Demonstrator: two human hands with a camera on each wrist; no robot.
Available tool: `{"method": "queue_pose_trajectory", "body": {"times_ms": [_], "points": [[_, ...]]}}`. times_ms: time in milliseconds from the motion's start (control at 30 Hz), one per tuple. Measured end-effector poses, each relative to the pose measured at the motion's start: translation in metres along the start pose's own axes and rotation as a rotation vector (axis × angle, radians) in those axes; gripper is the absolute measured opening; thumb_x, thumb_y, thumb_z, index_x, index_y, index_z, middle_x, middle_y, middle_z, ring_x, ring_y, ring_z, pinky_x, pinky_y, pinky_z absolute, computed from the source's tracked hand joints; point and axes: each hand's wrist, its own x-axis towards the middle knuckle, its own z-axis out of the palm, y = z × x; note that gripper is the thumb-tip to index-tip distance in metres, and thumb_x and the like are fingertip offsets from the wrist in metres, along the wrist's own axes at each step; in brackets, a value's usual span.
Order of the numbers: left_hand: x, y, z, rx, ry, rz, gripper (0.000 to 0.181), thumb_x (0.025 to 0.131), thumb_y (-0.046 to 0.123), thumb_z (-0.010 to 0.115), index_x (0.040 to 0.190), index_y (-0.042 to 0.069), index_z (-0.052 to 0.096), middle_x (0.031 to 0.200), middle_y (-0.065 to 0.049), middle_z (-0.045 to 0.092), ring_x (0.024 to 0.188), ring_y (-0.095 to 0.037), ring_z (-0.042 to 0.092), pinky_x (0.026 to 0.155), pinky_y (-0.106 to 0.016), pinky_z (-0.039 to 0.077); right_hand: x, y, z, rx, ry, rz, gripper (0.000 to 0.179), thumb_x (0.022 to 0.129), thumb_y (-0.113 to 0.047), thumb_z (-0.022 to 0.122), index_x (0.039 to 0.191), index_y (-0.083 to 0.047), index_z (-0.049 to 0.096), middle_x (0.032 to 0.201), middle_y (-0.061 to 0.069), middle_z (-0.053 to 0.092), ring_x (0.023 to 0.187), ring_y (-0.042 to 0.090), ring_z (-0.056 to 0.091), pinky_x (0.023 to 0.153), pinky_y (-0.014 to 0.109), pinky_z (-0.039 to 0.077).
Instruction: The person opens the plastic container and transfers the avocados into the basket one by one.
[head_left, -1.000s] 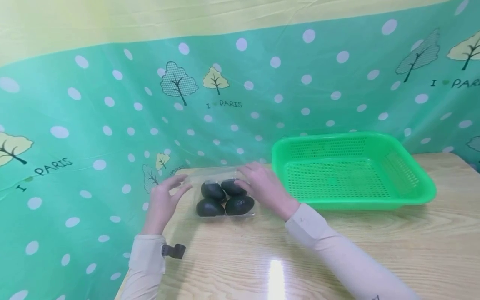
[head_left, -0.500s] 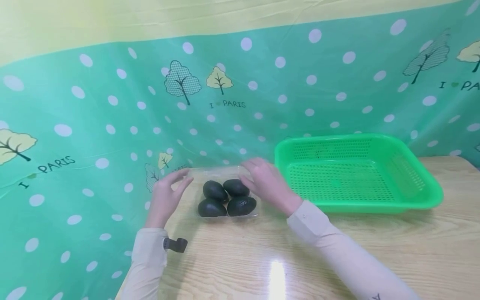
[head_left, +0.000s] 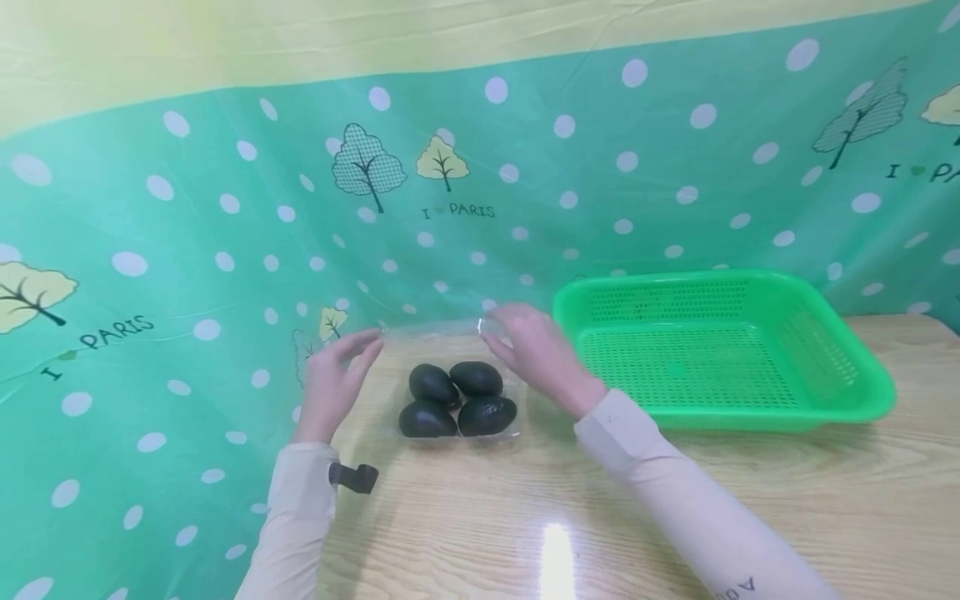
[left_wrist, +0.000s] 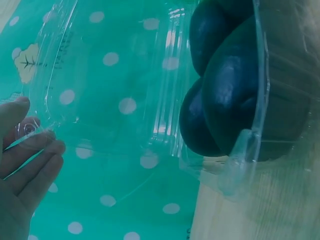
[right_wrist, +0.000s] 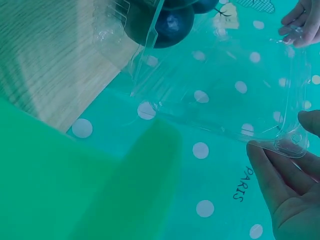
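The left grip (head_left: 333, 385), near the curtain (head_left: 168, 321), pinches one corner of the raised clear lid (head_left: 431, 331). The box (head_left: 461, 439) holds four avocados (head_left: 441, 392); bench (head_left: 450, 525) stretches before it. Its see-through edges are hard to trace. The right grip (head_left: 538, 352) pinches the lid's other corner, partly hiding the basket (head_left: 735, 417) beside it.

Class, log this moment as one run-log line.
left hand: pinches lid corner | right hand: pinches opposite lid corner | clear container: lid raised, four dark fruits inside | green basket: right of container
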Motion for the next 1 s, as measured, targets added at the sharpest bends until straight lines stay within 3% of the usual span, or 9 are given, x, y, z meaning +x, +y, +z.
{"method": "queue_pose_trajectory", "body": {"times_ms": [333, 700, 1000], "points": [[0.01, -0.005, 0.003, -0.07, -0.022, -0.044, 0.044, 0.099, 0.042, 0.056, 0.128, 0.01, 0.065, 0.13, -0.01, 0.066, 0.122, -0.031, 0.06, 0.105, -0.051, 0.045, 0.003, 0.006, -0.005, 0.048, -0.034, 0.093, 0.036, 0.099, -0.024, 0.06, 0.128, -0.004, 0.061, 0.128, 0.013, 0.066, 0.12, 0.028, 0.061, 0.103, 0.04, 0.049], [0.02, -0.012, 0.003, -0.118, -0.07, -0.094, 0.048, 0.099, 0.046, 0.053, 0.132, 0.012, 0.063, 0.132, -0.009, 0.065, 0.123, -0.03, 0.058, 0.105, -0.051, 0.044, 0.007, 0.004, -0.006, 0.077, -0.122, 0.189, 0.043, 0.105, -0.032, 0.044, 0.138, -0.004, 0.051, 0.136, 0.014, 0.058, 0.126, 0.029, 0.055, 0.107, 0.043, 0.045], [0.027, -0.013, 0.004, -0.146, -0.088, -0.151, 0.054, 0.099, 0.051, 0.05, 0.136, 0.012, 0.059, 0.132, -0.011, 0.064, 0.124, -0.031, 0.057, 0.107, -0.052, 0.042, 0.013, 0.007, -0.001, 0.023, -0.108, 0.178, 0.042, 0.108, -0.028, 0.033, 0.135, 0.0, 0.051, 0.129, 0.016, 0.058, 0.119, 0.029, 0.058, 0.104, 0.041, 0.048]]}}
